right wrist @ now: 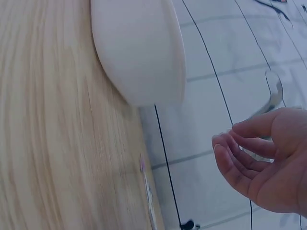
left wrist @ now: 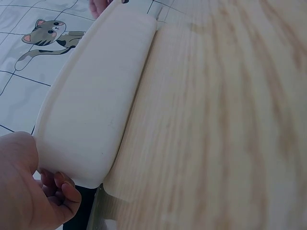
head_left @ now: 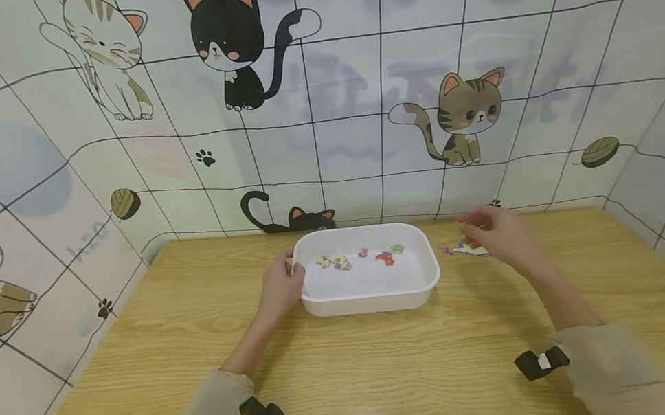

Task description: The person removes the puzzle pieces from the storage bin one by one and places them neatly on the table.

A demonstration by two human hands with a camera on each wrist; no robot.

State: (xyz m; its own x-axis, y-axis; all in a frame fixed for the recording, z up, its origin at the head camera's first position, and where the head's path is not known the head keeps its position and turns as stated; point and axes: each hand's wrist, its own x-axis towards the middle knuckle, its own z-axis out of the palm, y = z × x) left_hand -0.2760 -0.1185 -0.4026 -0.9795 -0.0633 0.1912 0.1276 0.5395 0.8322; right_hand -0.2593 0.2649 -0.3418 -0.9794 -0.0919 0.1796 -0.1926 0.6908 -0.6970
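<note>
A white plastic basin (head_left: 369, 304) stands on the wooden table, with several small colourful cut-out pieces, among them a red one (head_left: 385, 258) and a green one (head_left: 397, 249), lying flat inside. My left hand (head_left: 282, 284) grips its left end; in the left wrist view the thumb of that hand (left wrist: 29, 187) is at the rim and the fingers are curled below it. To the right of the basin, my right hand (head_left: 501, 236) hovers above the table with loosely bent fingers (right wrist: 232, 167), and nothing shows between them. Below it lies a flat blue-and-yellow piece (head_left: 470, 250), partly hidden by the hand.
A small pink piece (head_left: 446, 249) lies between the basin and the flat piece. Wooden tabletop (head_left: 366, 376) stretches in front of the basin. A white sheet with cat drawings (head_left: 356, 149) rises right behind the table and along both sides.
</note>
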